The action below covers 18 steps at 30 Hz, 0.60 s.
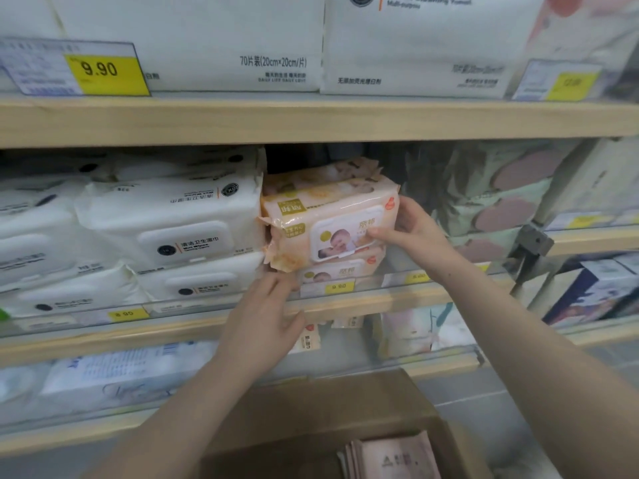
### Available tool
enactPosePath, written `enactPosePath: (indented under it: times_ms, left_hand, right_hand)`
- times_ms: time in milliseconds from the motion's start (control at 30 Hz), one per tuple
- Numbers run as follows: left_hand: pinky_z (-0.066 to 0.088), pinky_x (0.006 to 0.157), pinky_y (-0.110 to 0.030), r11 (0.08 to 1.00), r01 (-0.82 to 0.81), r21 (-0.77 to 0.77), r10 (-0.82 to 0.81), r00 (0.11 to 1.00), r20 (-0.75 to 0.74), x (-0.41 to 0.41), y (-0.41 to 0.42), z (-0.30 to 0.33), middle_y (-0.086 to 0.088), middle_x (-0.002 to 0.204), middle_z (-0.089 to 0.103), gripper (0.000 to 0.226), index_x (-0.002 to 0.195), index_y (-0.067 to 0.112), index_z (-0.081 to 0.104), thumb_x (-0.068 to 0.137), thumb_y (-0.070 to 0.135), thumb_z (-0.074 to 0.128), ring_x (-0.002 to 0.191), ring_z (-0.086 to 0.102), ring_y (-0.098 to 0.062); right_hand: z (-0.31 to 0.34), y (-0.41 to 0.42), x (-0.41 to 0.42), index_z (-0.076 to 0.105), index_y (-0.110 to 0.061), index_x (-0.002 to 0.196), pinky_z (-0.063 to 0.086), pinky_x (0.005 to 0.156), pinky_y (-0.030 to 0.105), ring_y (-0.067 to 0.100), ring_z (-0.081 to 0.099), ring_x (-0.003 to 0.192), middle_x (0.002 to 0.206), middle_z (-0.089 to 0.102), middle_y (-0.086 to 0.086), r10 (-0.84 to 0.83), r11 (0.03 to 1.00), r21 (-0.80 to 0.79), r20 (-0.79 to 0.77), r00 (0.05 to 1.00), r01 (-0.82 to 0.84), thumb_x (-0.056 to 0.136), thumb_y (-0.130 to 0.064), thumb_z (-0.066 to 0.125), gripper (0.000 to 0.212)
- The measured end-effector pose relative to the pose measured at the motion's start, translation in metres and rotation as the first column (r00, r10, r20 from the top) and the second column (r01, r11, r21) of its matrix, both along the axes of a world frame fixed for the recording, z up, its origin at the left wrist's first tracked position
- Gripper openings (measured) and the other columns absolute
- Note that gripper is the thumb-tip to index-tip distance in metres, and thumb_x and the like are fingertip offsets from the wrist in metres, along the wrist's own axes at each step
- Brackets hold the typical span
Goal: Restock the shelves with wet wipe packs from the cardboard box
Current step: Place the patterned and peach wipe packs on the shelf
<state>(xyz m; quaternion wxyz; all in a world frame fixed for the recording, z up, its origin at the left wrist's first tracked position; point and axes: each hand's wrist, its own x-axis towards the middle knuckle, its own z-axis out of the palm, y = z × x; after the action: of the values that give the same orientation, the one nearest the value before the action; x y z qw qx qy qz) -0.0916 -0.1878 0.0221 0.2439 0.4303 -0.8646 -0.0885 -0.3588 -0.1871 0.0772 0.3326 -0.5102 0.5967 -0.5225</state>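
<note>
My right hand (411,226) grips the right end of an orange wet wipe pack (328,223), thumb on its white flip lid. My left hand (266,316), fingers straight, touches the pack's lower left corner. The pack, printed with a baby photo, lies on a second orange pack (342,271) on the middle shelf (380,302). White packs (166,229) stacked just left. Cardboard box (328,409) below holds pink packs (390,458).

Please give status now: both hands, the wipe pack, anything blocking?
Right hand grips orange wipe pack, seated on stack in middle shelf. Left hand open at shelf edge below pack. Nothing blocking.
</note>
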Motion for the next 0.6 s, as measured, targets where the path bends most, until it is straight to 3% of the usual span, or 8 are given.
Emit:
enactPosePath:
  times_ms: [200,333,600]
  left_hand:
    - [0.046,0.077,-0.030,0.998,0.027,0.054,-0.026,0.999,-0.030,-0.003,0.010,0.000,0.009,0.121,0.051,0.061,0.118,0.022,0.056,0.074,0.055,0.029,0.110,0.051,-0.013]
    - [0.044,0.075,-0.029,0.993,0.085,0.083,-0.085,0.996,-0.007,-0.004,0.019,-0.010,0.007,0.119,0.052,0.040,0.119,0.021,0.056,0.085,0.040,0.048,0.107,0.054,-0.015]
    - [0.039,0.101,-0.037,0.956,0.141,0.257,-0.219,0.925,0.309,0.003,0.075,-0.099,0.003,0.134,0.043,0.049,0.135,0.025,0.042,0.088,0.032,0.052,0.126,0.040,-0.018]
  right_hand:
    - [0.009,0.007,0.010,0.036,-0.018,0.140,0.048,0.085,0.018,0.008,0.053,0.115,0.129,0.055,-0.003,-0.090,0.995,-0.039,-0.055,0.994,0.087,0.075,-0.019,0.078,0.078]
    - [0.002,0.030,0.009,0.033,-0.017,0.143,0.041,0.102,0.030,0.012,0.046,0.123,0.136,0.048,0.000,-0.166,0.986,-0.011,-0.153,0.974,0.166,0.074,-0.031,0.078,0.084]
    - [-0.080,0.151,0.016,0.044,-0.020,0.133,0.039,0.092,0.020,0.009,0.049,0.115,0.126,0.051,-0.004,-0.161,0.968,0.144,-0.282,0.946,0.207,0.079,-0.021,0.074,0.062]
